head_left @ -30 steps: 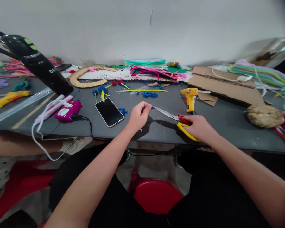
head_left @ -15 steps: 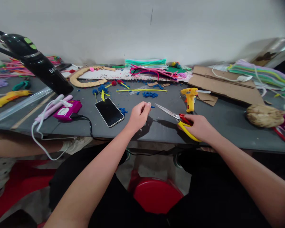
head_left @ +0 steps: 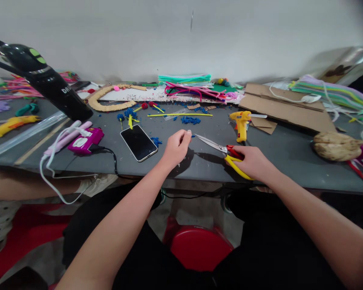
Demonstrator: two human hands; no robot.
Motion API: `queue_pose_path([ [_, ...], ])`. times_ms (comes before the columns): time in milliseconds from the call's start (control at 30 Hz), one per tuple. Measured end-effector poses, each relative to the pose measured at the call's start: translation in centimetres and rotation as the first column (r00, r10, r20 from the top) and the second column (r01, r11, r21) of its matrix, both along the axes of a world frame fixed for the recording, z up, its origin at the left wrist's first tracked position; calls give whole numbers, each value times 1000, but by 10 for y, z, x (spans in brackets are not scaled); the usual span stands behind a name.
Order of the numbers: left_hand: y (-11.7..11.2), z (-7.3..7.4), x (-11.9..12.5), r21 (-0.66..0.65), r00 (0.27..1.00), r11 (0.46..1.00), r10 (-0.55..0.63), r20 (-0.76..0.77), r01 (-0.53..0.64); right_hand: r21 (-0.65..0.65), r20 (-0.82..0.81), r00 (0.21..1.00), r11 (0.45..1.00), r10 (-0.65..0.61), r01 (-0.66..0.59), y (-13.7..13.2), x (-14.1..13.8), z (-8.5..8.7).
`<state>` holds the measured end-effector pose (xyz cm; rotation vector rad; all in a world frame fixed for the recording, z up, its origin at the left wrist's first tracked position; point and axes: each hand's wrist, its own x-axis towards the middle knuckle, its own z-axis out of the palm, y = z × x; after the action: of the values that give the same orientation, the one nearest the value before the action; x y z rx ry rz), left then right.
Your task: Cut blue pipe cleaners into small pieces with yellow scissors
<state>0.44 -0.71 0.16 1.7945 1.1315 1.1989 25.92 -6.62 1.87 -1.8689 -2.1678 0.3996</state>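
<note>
My left hand [head_left: 178,147] is closed in a pinch over the table. A short bit of blue pipe cleaner [head_left: 193,136] sticks out at its fingertips. My right hand [head_left: 252,161] grips scissors [head_left: 228,151] with red and yellow handles. Their blades point left, and the tips are close to the blue bit. Beyond the hands lie a pile of short blue pieces [head_left: 190,120] and a long yellow pipe cleaner [head_left: 180,115]. Yellow-stemmed pieces with blue tufts [head_left: 131,114] stand by the phone [head_left: 139,143], left of my left hand.
A yellow glue gun [head_left: 241,123] rests beyond my right hand. Cardboard [head_left: 281,104] lies at the right, near a wooden-looking lump [head_left: 335,147]. A black bottle [head_left: 57,88] and a purple power socket [head_left: 86,141] with cables are at the left. Pipe cleaner bundles [head_left: 184,78] line the wall.
The scissors in my right hand have shifted slightly left, bringing the tips closer to the blue bit. My left hand has hardly moved.
</note>
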Motion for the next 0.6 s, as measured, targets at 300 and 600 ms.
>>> queue_pose_path([
  [300,-3,5,1,7,1000,1000,3,-1,-3,-7,33,999,1000,4,-4,2,1,-1],
  [600,-1,3,-1,14,1000,1000,-12,-3,12,-1,49,999,1000,4,-4,2,0,-1],
])
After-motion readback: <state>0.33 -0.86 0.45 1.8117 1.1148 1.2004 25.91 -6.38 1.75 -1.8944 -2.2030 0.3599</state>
